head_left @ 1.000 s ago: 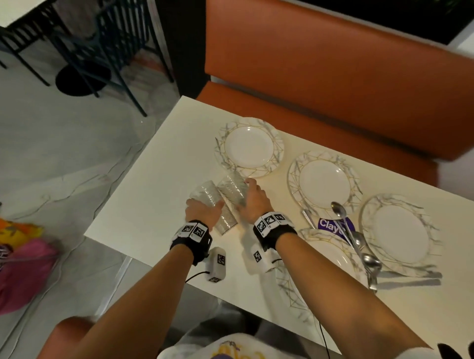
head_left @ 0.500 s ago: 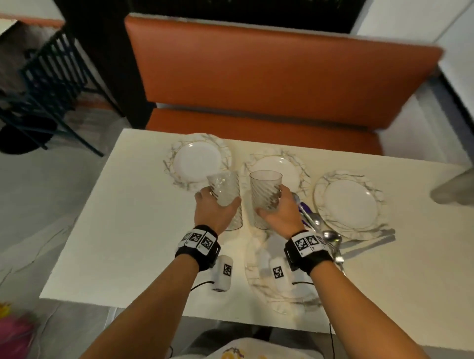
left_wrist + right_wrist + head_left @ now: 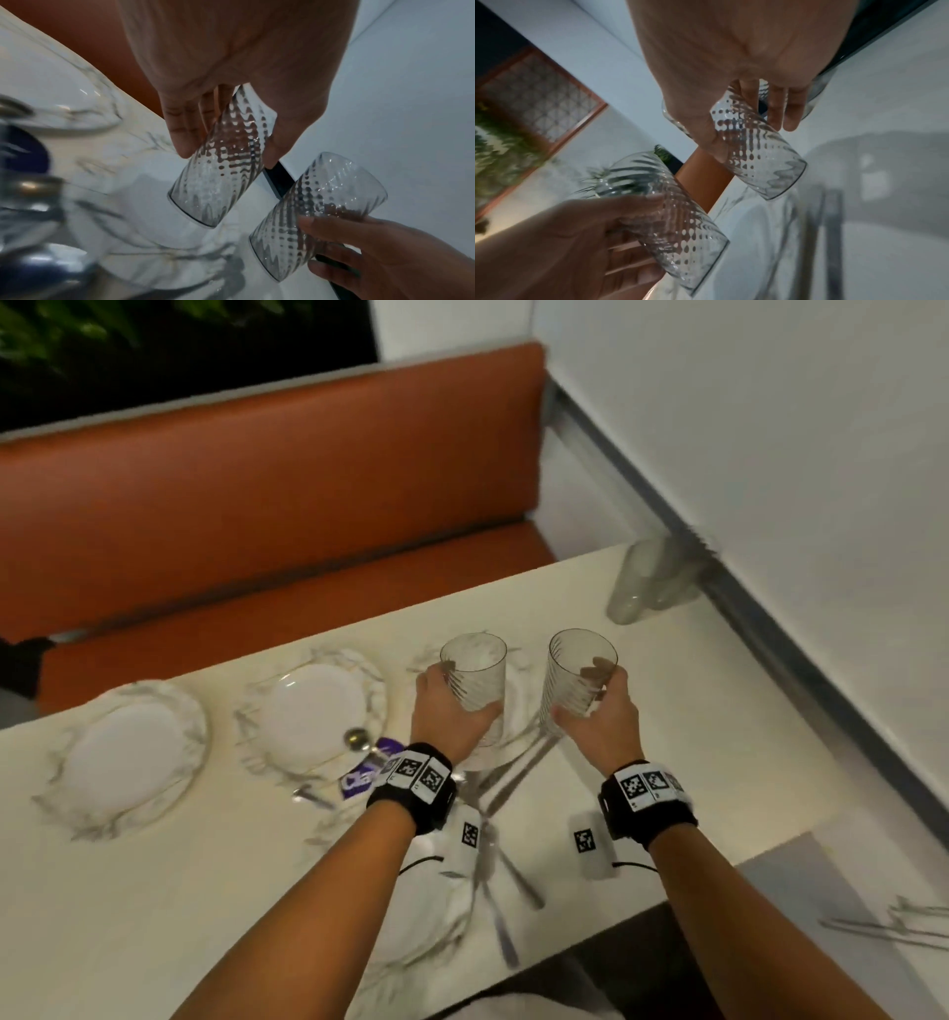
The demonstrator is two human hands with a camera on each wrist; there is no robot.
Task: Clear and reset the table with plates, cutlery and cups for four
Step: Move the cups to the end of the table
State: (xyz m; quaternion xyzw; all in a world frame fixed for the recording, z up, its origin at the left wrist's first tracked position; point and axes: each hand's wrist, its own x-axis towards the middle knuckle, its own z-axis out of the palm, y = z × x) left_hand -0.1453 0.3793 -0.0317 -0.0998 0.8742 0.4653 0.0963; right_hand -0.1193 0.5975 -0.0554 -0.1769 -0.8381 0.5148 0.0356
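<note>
A long cream table (image 3: 154, 891) beside an orange padded bench (image 3: 257, 505) carries round marble-rimmed white plates (image 3: 128, 755). Above it, the left hand (image 3: 452, 719) grips one clear ribbed glass tumbler (image 3: 475, 680) and the right hand (image 3: 601, 716) grips another (image 3: 575, 680), both lifted upright.

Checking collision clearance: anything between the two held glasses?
Nothing: open air separates the left glass from the right glass; they don't touch. Clear in the head view and both wrist views.

a cream table (image 3: 154, 891) is seen bearing marbled plates (image 3: 128, 752), scattered cutlery (image 3: 506, 880), a purple card (image 3: 359, 775) and blurred glasses (image 3: 647, 588).
</note>
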